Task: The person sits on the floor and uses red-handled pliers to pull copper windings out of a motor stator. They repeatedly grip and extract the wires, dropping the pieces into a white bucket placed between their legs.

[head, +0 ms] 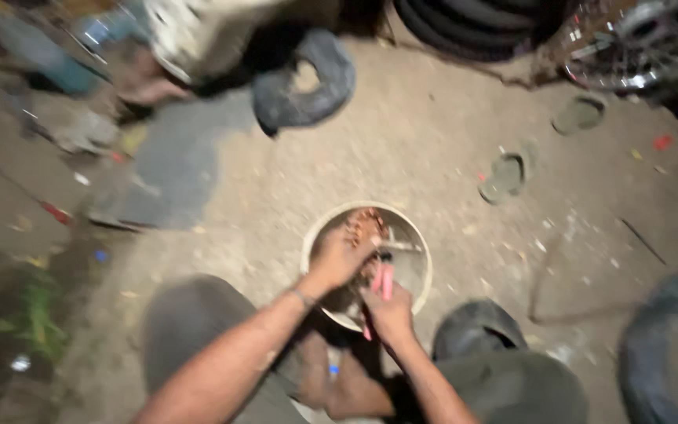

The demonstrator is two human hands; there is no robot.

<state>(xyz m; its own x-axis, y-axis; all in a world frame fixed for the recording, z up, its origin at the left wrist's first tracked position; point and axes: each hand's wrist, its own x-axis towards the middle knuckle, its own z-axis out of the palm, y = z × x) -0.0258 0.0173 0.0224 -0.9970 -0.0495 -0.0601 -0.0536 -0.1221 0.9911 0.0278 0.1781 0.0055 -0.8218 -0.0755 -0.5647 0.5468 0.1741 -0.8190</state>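
Pale plastic forms the round bowl (421, 271) that sits on the dirt floor (433, 149) between the person's knees, directly under both hands. The left hand (340, 255) reaches into the bowl, its grip curled over a rusty brown chain-like part (366, 225) lying against the far inner wall; blur hides whether the fingers truly clasp it. The right hand (388, 310) is at the near rim, just beside the left, its grip closed round a tool with pink handles (384, 281) that points into the bowl. Beyond the hands, farther away on the floor, lies a dark rubber tube (308, 82), and to the right of the grip lie two flat sandals (505, 177), well apart from the bowl. A stack of tyres (472, 27) and a spoked wheel (629, 47) stand at the far edge. Another person's foot (147, 88) shows at the far left.
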